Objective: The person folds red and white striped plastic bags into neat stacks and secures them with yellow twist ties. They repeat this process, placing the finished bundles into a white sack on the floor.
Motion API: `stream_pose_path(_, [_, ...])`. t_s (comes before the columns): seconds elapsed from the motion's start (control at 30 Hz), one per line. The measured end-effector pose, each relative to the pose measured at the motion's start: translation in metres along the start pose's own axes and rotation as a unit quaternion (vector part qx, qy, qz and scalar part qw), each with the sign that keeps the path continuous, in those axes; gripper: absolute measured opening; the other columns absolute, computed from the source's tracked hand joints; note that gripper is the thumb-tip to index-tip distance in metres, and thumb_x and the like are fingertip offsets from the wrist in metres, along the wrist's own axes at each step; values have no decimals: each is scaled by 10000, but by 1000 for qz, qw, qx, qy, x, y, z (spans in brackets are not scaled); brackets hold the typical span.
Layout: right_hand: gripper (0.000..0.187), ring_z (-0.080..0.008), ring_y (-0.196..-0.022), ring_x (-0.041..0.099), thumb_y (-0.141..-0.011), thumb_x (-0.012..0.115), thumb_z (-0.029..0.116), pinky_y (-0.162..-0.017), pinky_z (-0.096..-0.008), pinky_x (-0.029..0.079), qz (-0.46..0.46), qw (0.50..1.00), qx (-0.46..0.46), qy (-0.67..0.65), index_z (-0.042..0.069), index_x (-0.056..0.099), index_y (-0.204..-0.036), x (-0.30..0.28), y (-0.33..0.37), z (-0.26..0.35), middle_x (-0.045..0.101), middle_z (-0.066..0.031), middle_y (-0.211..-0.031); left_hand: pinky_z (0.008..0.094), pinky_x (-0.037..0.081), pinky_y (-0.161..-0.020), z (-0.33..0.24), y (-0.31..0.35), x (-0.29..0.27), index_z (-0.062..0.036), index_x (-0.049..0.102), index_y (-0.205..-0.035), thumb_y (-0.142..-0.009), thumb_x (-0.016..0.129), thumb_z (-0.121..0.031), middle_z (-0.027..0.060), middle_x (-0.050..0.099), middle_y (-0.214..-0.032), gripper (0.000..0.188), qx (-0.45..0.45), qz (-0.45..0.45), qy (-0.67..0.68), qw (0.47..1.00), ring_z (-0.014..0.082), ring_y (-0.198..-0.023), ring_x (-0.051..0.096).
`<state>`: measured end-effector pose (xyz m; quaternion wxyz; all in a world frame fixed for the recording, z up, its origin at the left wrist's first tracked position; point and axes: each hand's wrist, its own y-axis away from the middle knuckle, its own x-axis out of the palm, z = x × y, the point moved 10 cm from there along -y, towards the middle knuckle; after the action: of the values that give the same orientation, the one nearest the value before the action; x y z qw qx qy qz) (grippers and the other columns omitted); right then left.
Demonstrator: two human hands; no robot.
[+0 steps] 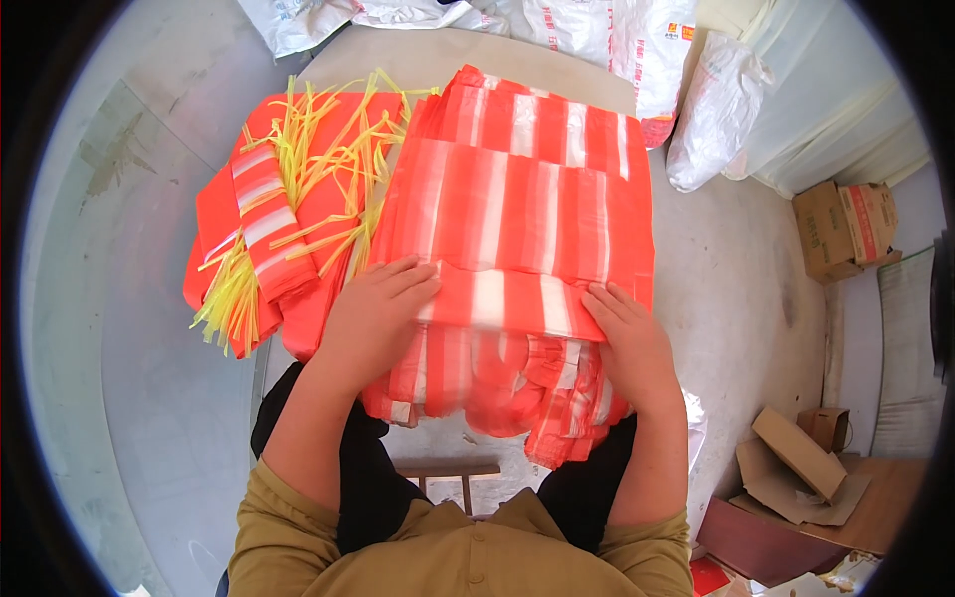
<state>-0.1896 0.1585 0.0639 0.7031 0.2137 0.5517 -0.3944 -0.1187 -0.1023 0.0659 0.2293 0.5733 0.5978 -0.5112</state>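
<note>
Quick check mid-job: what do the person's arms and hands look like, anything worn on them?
The left hand and right hand are gloveless, with no visible rings, watches or markings. Short, plain mustard-brown sleeves leave the forearms bare.

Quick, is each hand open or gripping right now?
Left hand: fingers extended over the red striped sheets; whether it grips can't be told.
Right hand: fingers extended on their right side; grip can't be told either.

We seem to be in a workshop: stacked striped plastic [517, 214] lies under our left hand [383, 308] and right hand [632, 333], yellow strips [295, 159] beyond the left one, white sacks [718, 109] ahead of both, cardboard boxes [824, 234] well right of them.
</note>
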Motion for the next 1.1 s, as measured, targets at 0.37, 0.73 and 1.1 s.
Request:
stream_pose_path(0.37, [170, -105, -903, 646, -929, 713, 23, -812, -272, 519, 7, 906, 211, -367, 13, 734, -1097, -5, 30, -66, 736, -27, -991, 312, 540, -831, 48, 21, -11, -18, 694, -1067, -934, 719, -33, 70, 735, -975, 136, -230, 7, 282, 931, 169, -935, 682])
stream_pose_path(0.73, [264, -121, -828, 594, -972, 716, 208, -774, -297, 502, -39, 907, 243, -341, 35, 654, -1161, 15, 6, -76, 683, -45, -959, 268, 520, -767, 71, 24, 11, -10, 623, -1151, -983, 698, -83, 28, 704, -913, 198, -351, -52, 330, 874, 98, -828, 645])
stream_pose_path(1.1, [407, -351, -1087, 663, -911, 774, 218, -931, -439, 538, -209, 963, 140, -98, 34, 651, -1253, -24, 5, -59, 694, -159, -1200, 452, 533, -903, 26, 2, -24, -51, 651, -1229, -843, 810, -217, 133, 661, -1109, 449, -136, -114, -64, 982, 343, -1031, 651])
